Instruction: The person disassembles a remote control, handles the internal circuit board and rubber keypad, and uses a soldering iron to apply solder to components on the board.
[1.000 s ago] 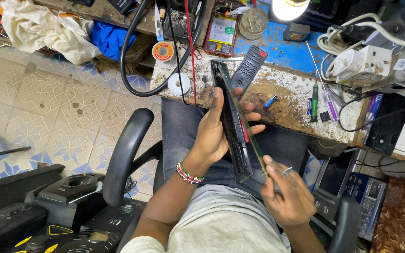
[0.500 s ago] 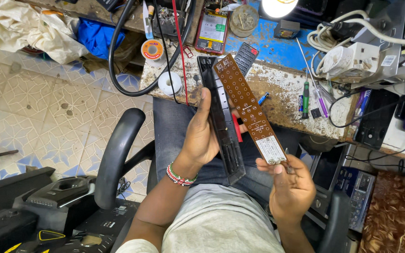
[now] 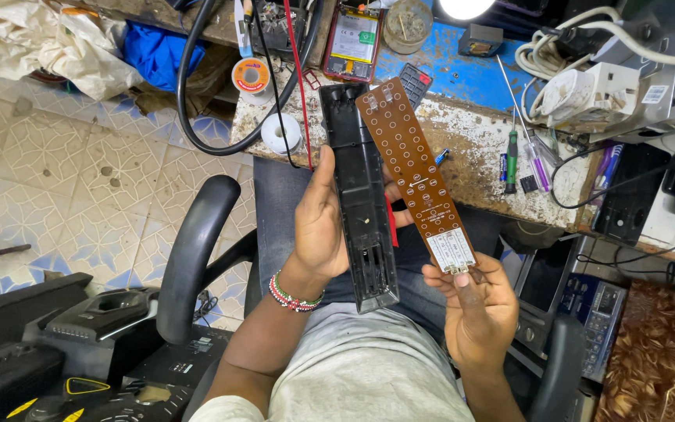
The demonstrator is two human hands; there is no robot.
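Head cam: left hand (image 3: 323,227) is wrapped around the black remote shell (image 3: 362,195), and the right hand (image 3: 474,309) pinches the brown circuit board (image 3: 416,168) by its bottom end. A second ago the board was edge-on; now it faces up, fully out. Cluttered table (image 3: 470,156) edge sits right behind, open room only over the lap.

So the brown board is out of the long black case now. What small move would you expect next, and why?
Probably a turn of the brown circuit board for a closer look. The right hand pinches it by its lower end, apart from the open black case held in the left hand, with its contact pads facing up.
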